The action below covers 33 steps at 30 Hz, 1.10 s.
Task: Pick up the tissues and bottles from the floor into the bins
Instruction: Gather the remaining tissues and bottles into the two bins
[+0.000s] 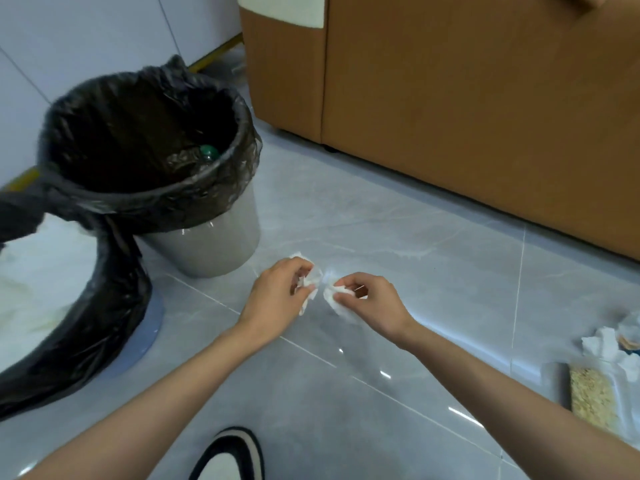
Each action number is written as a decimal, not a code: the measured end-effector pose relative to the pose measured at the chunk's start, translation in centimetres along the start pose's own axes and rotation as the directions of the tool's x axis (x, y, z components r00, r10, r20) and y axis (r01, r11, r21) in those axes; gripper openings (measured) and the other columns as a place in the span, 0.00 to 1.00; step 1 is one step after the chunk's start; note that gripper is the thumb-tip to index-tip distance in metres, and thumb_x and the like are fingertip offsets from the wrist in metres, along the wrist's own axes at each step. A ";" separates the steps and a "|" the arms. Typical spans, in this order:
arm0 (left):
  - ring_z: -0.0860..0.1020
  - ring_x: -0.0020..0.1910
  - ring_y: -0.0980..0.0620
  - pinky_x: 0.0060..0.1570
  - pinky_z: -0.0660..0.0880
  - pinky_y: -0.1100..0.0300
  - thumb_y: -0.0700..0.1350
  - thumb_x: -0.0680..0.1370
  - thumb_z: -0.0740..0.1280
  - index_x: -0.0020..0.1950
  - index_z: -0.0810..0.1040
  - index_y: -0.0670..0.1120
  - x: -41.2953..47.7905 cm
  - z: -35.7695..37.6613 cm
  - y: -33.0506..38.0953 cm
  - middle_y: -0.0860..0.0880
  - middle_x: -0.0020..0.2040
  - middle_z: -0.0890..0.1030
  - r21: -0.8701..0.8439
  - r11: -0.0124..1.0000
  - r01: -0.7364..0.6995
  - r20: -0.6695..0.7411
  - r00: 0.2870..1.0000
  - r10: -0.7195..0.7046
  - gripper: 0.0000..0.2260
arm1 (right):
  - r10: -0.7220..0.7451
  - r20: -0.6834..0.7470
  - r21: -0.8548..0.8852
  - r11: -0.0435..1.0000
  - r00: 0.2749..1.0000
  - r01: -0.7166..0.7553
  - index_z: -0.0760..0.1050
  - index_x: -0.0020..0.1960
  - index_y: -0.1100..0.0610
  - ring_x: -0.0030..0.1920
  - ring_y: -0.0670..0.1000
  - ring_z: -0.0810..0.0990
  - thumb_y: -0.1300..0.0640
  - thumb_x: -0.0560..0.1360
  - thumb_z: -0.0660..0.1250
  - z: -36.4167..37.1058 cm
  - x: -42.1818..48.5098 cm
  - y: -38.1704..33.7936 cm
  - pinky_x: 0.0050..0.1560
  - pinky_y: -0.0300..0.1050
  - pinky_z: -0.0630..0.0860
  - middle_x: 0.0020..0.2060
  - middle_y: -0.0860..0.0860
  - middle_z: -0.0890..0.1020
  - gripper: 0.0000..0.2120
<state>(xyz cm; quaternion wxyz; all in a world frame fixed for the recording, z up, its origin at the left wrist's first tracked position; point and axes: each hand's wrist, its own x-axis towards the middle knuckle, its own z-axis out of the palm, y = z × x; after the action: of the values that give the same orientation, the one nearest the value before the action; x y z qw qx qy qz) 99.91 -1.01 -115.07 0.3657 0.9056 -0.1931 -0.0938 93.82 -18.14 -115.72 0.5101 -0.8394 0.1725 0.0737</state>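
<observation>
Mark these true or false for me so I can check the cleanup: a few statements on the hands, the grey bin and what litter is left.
1. The left hand and the right hand each pinch white tissue. True.
2. The grey bin is empty. False: a green-capped bottle lies inside.
3. The grey bin has tipped over. False: it stands upright on the floor.
4. More tissues lie on the floor at the right edge. True.
5. The grey bin has no liner. False: a black liner is folded over its rim.
</observation>
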 end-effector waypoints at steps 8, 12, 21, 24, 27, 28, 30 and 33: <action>0.77 0.47 0.59 0.48 0.75 0.65 0.42 0.75 0.71 0.56 0.77 0.49 -4.0 -12.6 3.7 0.56 0.50 0.79 -0.027 0.989 -0.143 -0.327 0.936 0.127 0.11 | -0.397 -0.041 0.200 0.896 0.917 0.397 0.79 0.42 0.43 0.44 0.49 0.79 0.59 0.72 0.72 2.8 -0.5 -12.6 0.47 0.44 0.78 0.45 0.48 0.79 0.10; 0.76 0.48 0.60 0.49 0.75 0.65 0.43 0.75 0.70 0.57 0.77 0.49 -6.0 -18.1 3.3 0.57 0.51 0.78 0.122 0.985 -0.120 -0.465 0.870 0.163 0.11 | -0.530 -0.030 0.212 0.825 0.847 0.524 0.79 0.47 0.45 0.44 0.51 0.78 0.58 0.74 0.71 5.4 -0.7 -18.5 0.45 0.48 0.78 0.46 0.50 0.79 0.08; 0.75 0.42 0.53 0.42 0.73 0.57 0.43 0.75 0.69 0.48 0.72 0.50 -8.8 -27.0 -4.1 0.56 0.44 0.76 0.287 0.929 0.234 -0.577 0.816 -0.027 0.07 | -0.629 0.195 0.067 0.774 0.753 0.629 0.81 0.54 0.54 0.43 0.42 0.80 0.56 0.76 0.68 16.6 1.0 -26.9 0.46 0.36 0.78 0.45 0.46 0.83 0.08; 0.75 0.43 0.53 0.42 0.69 0.59 0.42 0.75 0.69 0.49 0.70 0.51 -9.5 -28.0 -7.8 0.55 0.46 0.76 0.222 0.907 0.359 -0.552 0.813 -0.186 0.09 | -0.653 0.305 -0.060 0.714 0.694 0.698 0.81 0.56 0.55 0.46 0.43 0.80 0.59 0.77 0.65 19.5 1.4 -27.0 0.50 0.37 0.77 0.48 0.47 0.84 0.10; 0.75 0.42 0.53 0.40 0.68 0.60 0.41 0.74 0.70 0.51 0.69 0.50 -9.8 -27.7 -11.5 0.54 0.47 0.76 0.222 0.879 0.422 -0.495 0.826 -0.271 0.13 | -0.650 0.422 -0.223 0.601 0.632 0.768 0.81 0.58 0.55 0.52 0.48 0.80 0.59 0.79 0.62 21.5 1.9 -26.8 0.56 0.43 0.76 0.53 0.49 0.83 0.12; 0.75 0.42 0.52 0.41 0.69 0.59 0.41 0.73 0.71 0.53 0.69 0.49 -9.8 -27.3 -12.4 0.54 0.47 0.76 0.234 0.874 0.427 -0.463 0.839 -0.286 0.13 | -0.633 0.463 -0.282 0.559 0.621 0.780 0.80 0.59 0.54 0.54 0.50 0.79 0.59 0.79 0.60 21.8 2.2 -26.5 0.56 0.46 0.76 0.55 0.50 0.82 0.13; 0.74 0.42 0.53 0.42 0.69 0.59 0.41 0.73 0.71 0.55 0.69 0.47 -9.8 -26.5 -14.1 0.54 0.47 0.76 0.244 0.867 0.435 -0.395 0.861 -0.320 0.14 | -0.575 0.554 -0.398 0.452 0.602 0.798 0.80 0.57 0.54 0.54 0.54 0.79 0.58 0.79 0.58 22.8 2.5 -26.1 0.52 0.51 0.77 0.55 0.51 0.80 0.14; 0.73 0.43 0.53 0.42 0.70 0.60 0.39 0.74 0.69 0.55 0.70 0.46 -9.4 -25.5 -15.6 0.53 0.47 0.76 0.262 0.858 0.441 -0.282 0.885 -0.369 0.13 | -0.461 0.664 -0.500 0.312 0.589 0.808 0.80 0.54 0.53 0.51 0.55 0.79 0.61 0.77 0.57 23.5 2.7 -25.9 0.45 0.47 0.76 0.50 0.51 0.81 0.14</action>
<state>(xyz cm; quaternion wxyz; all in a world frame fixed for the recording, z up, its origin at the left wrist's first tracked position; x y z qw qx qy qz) 103.73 29.17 -107.46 0.2054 0.9775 0.0325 -0.0349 107.00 12.86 -105.99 0.1083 -0.9293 -0.3400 0.0959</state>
